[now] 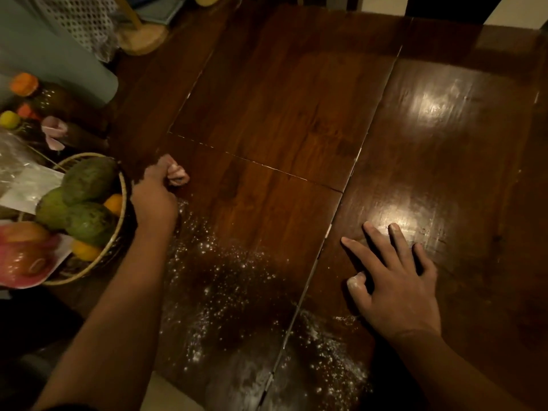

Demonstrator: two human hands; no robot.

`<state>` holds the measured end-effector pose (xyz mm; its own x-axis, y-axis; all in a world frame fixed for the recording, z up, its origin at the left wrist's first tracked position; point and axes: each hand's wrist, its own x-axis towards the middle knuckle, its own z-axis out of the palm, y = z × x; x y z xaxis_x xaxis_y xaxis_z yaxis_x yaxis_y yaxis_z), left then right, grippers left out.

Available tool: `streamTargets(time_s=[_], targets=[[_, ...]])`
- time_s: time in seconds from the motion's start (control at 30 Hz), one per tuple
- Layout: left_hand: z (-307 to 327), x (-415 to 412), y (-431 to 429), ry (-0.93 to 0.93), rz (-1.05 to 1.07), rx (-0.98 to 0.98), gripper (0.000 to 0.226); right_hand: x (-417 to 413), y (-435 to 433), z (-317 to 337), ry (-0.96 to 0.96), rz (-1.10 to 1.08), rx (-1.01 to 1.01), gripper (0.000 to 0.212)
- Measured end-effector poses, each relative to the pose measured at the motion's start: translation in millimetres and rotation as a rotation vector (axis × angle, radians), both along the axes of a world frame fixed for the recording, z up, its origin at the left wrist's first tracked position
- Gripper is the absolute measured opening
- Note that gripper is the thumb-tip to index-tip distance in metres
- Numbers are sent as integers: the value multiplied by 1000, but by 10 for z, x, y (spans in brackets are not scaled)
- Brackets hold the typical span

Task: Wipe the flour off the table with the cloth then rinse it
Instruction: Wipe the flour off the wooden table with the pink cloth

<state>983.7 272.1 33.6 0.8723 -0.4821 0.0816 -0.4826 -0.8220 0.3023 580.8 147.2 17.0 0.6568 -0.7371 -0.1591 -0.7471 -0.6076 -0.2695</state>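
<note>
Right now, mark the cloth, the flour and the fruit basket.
cloth (178, 175): head view, bunched pink end.
flour (219, 271): head view, middle of the scatter.
fruit basket (114, 237): head view, right rim.

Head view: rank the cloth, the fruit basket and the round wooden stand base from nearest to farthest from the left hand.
1. Cloth: bunched in the grip of the left hand, at its fingers.
2. Fruit basket: just left of that hand, its rim beside the wrist.
3. Wooden stand base: at the far side of the table, upper left.
</note>
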Motion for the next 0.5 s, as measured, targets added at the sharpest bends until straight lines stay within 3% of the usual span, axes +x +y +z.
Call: streamTargets(time_s=[0.07, 0.17, 0.27, 0.33, 0.4, 0.5], targets=[[21, -390, 150, 19, 17, -36, 59, 7, -1, 6, -2, -3, 7, 58], [60, -974, 376, 30, -139, -109, 54, 13, -5, 20, 1, -8, 19, 58], [71, -1037, 534, 55, -238, -63, 58, 18, 3, 29, 5, -12, 24, 58], [82, -774, 479, 86, -174, -78, 62, 14, 5, 27, 5, -12, 28, 58], [-31, -428, 335, -6, -87, -100, 60, 10, -3, 29, -1, -14, 37, 58], [-167, -53, -16, 23, 165, -168, 55, 16, 5, 27, 2, -15, 36, 57]])
